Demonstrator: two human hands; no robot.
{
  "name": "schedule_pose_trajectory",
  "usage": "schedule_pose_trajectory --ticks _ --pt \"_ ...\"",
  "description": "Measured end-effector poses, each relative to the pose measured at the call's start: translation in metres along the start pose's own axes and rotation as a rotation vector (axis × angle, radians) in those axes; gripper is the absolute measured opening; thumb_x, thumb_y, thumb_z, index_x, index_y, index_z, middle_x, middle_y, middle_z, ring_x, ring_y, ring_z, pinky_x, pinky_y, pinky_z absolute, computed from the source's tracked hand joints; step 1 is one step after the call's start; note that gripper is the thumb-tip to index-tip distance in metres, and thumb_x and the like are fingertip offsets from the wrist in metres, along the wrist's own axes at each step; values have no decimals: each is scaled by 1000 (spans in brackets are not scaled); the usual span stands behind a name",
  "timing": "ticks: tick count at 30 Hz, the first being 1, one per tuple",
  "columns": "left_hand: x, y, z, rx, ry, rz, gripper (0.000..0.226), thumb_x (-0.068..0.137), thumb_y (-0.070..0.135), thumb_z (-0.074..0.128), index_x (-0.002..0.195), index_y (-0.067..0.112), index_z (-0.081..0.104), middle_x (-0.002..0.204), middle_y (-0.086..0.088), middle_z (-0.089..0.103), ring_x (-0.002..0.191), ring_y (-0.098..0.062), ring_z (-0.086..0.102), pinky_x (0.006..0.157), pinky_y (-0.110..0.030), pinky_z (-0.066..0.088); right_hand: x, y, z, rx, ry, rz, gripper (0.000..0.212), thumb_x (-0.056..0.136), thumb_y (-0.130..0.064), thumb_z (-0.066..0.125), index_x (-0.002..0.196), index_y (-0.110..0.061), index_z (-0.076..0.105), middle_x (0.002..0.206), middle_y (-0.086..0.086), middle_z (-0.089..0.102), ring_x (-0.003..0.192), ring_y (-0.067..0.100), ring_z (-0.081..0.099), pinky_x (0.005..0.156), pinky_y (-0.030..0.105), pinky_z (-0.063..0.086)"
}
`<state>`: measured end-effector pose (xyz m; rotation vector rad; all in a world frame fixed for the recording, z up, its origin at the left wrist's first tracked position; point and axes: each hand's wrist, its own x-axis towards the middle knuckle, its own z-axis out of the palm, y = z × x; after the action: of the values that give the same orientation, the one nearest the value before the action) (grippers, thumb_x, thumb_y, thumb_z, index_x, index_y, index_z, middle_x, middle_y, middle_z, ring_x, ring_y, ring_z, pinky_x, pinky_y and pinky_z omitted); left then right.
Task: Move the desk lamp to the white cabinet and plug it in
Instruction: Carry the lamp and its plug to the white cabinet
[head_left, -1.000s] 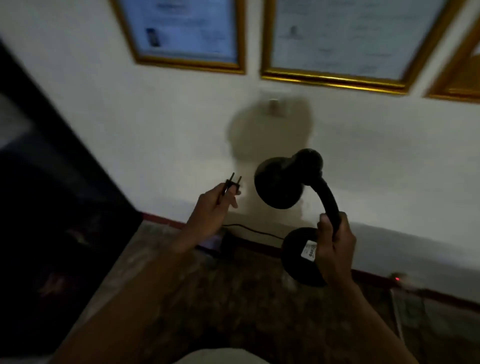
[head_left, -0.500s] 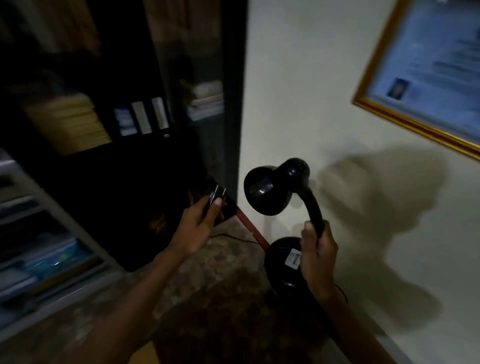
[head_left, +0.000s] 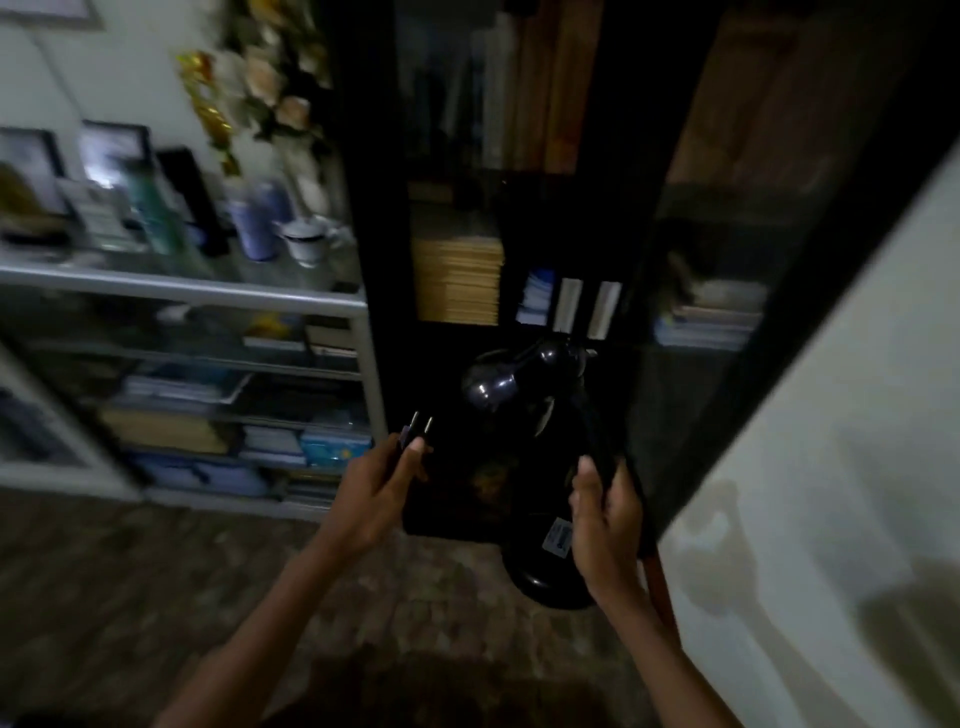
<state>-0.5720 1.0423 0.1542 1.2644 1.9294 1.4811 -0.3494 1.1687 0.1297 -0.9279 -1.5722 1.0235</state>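
Observation:
I carry a black desk lamp (head_left: 519, 376) in the air, its shade pointing left and its round base (head_left: 540, 571) low. My right hand (head_left: 605, 525) grips the lamp's neck just above the base. My left hand (head_left: 382, 491) holds the lamp's black two-pin plug (head_left: 415, 431), pins pointing up. A white cabinet (head_left: 208, 296) with glass shelves stands at the left, its top crowded with items. The cord between plug and lamp is lost in the dark.
A tall black bookcase (head_left: 519, 208) with papers and binders stands straight ahead. A white wall (head_left: 831, 467) runs along the right. On the cabinet top are bottles, a white cup (head_left: 306, 241), frames and a flower arrangement (head_left: 270, 78). Patterned floor lies below.
The view has swung left, from the framed pictures on the wall to the black bookcase and white cabinet. Both hands keep the same hold on the lamp and the plug.

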Motion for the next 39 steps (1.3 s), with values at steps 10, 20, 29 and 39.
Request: schedule_pose_trajectory --ticks 10,20,29,39 --pt "19 -18 -44 145 442 -229 32 102 38 41 105 20 68 87 -6 70 78 -14 65 71 -33 51 97 -3 114 190 -385 -71 33 96 -50 49 104 -21 62 67 -16 59 56 2 55 55 37 48" --pt "54 -52 -111 257 757 -331 33 102 37 43 97 18 70 81 -5 70 67 -12 61 70 -45 53 142 -5 255 287 -702 -110 45 91 -71 45 103 -31 62 59 -17 50 50 -1 47 51 23 38" --pt "93 -105 -206 243 915 -410 33 105 29 44 100 9 70 80 -8 68 67 -11 59 66 -41 50 157 -13 431 309 -864 -146 25 95 -62 48 95 -40 59 57 -12 46 52 11 46 51 37 40" --pt "117 -147 -347 269 1134 -449 30 105 30 44 106 15 70 83 -5 70 71 -15 63 69 -42 51 137 -49 630 381 -1034 -148 30 91 -69 48 90 -42 58 61 -7 52 54 17 51 53 45 45"
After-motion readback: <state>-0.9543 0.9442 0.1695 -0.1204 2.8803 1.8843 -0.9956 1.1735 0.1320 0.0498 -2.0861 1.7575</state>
